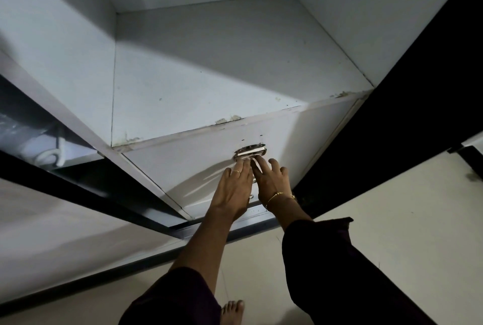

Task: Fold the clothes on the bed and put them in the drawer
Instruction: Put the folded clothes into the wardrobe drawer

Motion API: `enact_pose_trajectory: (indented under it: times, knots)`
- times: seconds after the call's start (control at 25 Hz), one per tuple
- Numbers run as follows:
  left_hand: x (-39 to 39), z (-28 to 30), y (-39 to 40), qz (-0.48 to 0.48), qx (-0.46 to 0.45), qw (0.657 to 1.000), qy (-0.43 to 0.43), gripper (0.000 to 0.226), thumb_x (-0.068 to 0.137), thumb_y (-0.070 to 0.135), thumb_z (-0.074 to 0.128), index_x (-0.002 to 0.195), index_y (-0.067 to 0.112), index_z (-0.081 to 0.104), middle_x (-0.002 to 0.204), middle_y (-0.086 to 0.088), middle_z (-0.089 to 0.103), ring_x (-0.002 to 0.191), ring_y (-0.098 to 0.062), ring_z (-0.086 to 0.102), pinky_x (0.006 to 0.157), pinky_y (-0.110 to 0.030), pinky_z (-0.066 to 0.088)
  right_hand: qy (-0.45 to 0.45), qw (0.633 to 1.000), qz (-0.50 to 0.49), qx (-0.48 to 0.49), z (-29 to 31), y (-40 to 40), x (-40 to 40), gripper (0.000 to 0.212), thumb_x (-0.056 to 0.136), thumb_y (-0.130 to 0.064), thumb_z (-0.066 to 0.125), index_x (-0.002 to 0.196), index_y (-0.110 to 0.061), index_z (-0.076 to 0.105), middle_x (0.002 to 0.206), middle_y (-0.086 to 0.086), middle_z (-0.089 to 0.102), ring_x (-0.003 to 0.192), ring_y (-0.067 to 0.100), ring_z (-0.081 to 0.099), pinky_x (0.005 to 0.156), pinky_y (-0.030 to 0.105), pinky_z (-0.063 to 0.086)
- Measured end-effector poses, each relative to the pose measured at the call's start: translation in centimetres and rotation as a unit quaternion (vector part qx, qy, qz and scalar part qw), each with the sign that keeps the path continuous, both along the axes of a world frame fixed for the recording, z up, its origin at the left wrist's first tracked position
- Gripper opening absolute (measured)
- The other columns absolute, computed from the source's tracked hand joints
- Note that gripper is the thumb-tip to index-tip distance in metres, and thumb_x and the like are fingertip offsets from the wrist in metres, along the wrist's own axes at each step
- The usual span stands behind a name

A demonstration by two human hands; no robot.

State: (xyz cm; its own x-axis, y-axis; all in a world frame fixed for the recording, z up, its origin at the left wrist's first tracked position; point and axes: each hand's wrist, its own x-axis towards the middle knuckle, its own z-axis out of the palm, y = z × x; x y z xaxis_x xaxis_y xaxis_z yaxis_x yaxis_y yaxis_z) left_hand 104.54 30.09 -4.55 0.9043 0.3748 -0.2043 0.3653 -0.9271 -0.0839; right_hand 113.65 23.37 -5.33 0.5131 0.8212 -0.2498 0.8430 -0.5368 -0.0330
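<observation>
A white drawer front (198, 165) sits below a bare white shelf inside a wardrobe. Its shiny metal handle (250, 151) is set near the top of the front. My left hand (234, 189) and my right hand (271, 178) lie side by side against the drawer front, fingers stretched up to the handle's lower edge. The fingertips touch or reach just under the handle; neither hand holds anything. No clothes are in view.
The white shelf (209, 76) above the drawer has nothing on it. Dark wardrobe doors stand open at the left (91, 194) and right (418, 89). Pale floor tiles (392, 220) lie below, with my bare foot (232, 311) near the bottom edge.
</observation>
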Motion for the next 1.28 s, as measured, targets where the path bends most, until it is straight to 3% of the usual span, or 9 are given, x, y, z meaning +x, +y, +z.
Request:
enact_pose_trajectory:
  times: [0.16, 0.4, 0.6, 0.76, 1.0, 1.04, 1.16, 1.2, 1.28]
  knots:
    - [-0.7, -1.3, 1.0, -0.02, 0.022, 0.999, 0.024, 0.07, 0.095, 0.015, 0.042, 0.147, -0.002, -0.001, 0.157, -0.019, -0.003, 0.145, -0.033, -0.004, 0.116, -0.045, 0.014, -0.027, 0.999, -0.018, 0.032, -0.7, 0.8, 0.0, 0.06, 0.092, -0.008, 0.039, 0.147, -0.019, 0.017, 0.15, 0.003, 0.02, 0.123, 0.029, 0.034, 0.095, 0.041, 0.034]
    - [0.6, -0.4, 0.7, -0.013, 0.022, 0.999, 0.033, 0.062, 0.093, 0.022, 0.048, 0.144, 0.001, 0.018, 0.152, -0.018, 0.022, 0.143, -0.031, 0.014, 0.108, -0.036, 0.033, -0.028, 0.996, -0.058, 0.068, -1.0, 1.4, 0.2, 0.045, 0.093, -0.012, 0.039, 0.136, -0.02, 0.032, 0.142, 0.003, 0.034, 0.126, 0.027, 0.032, 0.096, 0.041, 0.032]
    - [1.7, 0.7, -0.3, 0.077, -0.048, 0.994, -0.054, 0.048, 0.096, 0.024, 0.048, 0.138, 0.007, 0.033, 0.144, -0.01, 0.04, 0.14, -0.026, 0.026, 0.108, -0.031, 0.033, -0.036, 0.997, -0.019, 0.06, 0.0, 0.5, 0.2, 0.043, 0.09, -0.015, 0.049, 0.132, -0.018, 0.039, 0.133, 0.002, 0.044, 0.118, 0.025, 0.047, 0.089, 0.036, 0.04]
    - [2.0, 2.5, -0.4, 0.117, -0.084, 0.987, -0.078, 0.032, 0.097, 0.012, 0.041, 0.128, 0.009, 0.048, 0.131, -0.007, 0.053, 0.128, -0.021, 0.041, 0.1, -0.029, 0.039, -0.01, 0.998, -0.052, 0.026, 1.5, 1.0, -0.2, 0.036, 0.094, -0.02, 0.044, 0.13, -0.019, 0.043, 0.134, 0.002, 0.044, 0.123, 0.025, 0.041, 0.095, 0.038, 0.035]
    - [1.0, 3.7, -2.5, 0.066, 0.016, 0.997, -0.019, 0.022, 0.098, 0.014, 0.042, 0.107, 0.01, 0.062, 0.102, -0.005, 0.068, 0.098, -0.019, 0.062, 0.088, -0.028, 0.044, -0.046, 0.999, -0.007, -0.016, 2.9, -1.4, -1.5, 0.036, 0.093, -0.023, 0.047, 0.129, -0.017, 0.048, 0.132, 0.005, 0.051, 0.13, 0.026, 0.035, 0.115, 0.045, 0.015]
    - [0.5, 3.7, -3.5, 0.049, 0.026, 0.998, -0.005, 0.021, 0.098, 0.014, 0.042, 0.104, 0.01, 0.062, 0.1, -0.004, 0.067, 0.096, -0.018, 0.062, 0.086, -0.028, 0.043, -0.056, 0.998, 0.002, -0.01, 2.8, -2.5, -2.3, 0.039, 0.086, -0.027, 0.06, 0.122, -0.016, 0.055, 0.123, 0.006, 0.058, 0.124, 0.026, 0.041, 0.113, 0.044, 0.019]
    - [-2.3, 3.1, -8.2, -0.012, 0.02, 1.0, 0.0, 0.02, 0.097, 0.011, 0.041, 0.103, 0.013, 0.059, 0.102, -0.004, 0.066, 0.097, -0.019, 0.061, 0.087, -0.03, 0.04, -0.054, 0.998, -0.016, 0.022, 1.6, -7.4, -5.0, 0.04, 0.03, -0.03, 0.089, 0.063, -0.02, 0.069, 0.062, 0.0, 0.066, 0.078, 0.024, 0.064, 0.088, 0.039, 0.04]
    - [-3.4, 2.9, -10.2, -0.042, 0.016, 0.999, -0.001, 0.021, 0.097, 0.009, 0.04, 0.105, 0.014, 0.059, 0.104, -0.004, 0.066, 0.099, -0.019, 0.06, 0.09, -0.031, 0.039, -0.036, 0.999, -0.025, 0.022, 0.6, -9.6, -6.0, 0.041, 0.022, -0.03, 0.088, 0.056, -0.02, 0.067, 0.056, -0.003, 0.064, 0.075, 0.024, 0.065, 0.086, 0.039, 0.044]
    - [-5.9, 2.2, -14.2, -0.099, 0.01, 0.995, 0.019, 0.022, 0.097, 0.008, 0.039, 0.109, 0.014, 0.057, 0.108, -0.004, 0.065, 0.103, -0.019, 0.06, 0.094, -0.032, 0.036, -0.035, 0.999, -0.031, 0.02, -0.5, -13.8, -8.0, 0.029, 0.033, -0.03, 0.082, 0.059, -0.021, 0.069, 0.057, -0.005, 0.066, 0.086, 0.025, 0.066, 0.088, 0.04, 0.049]
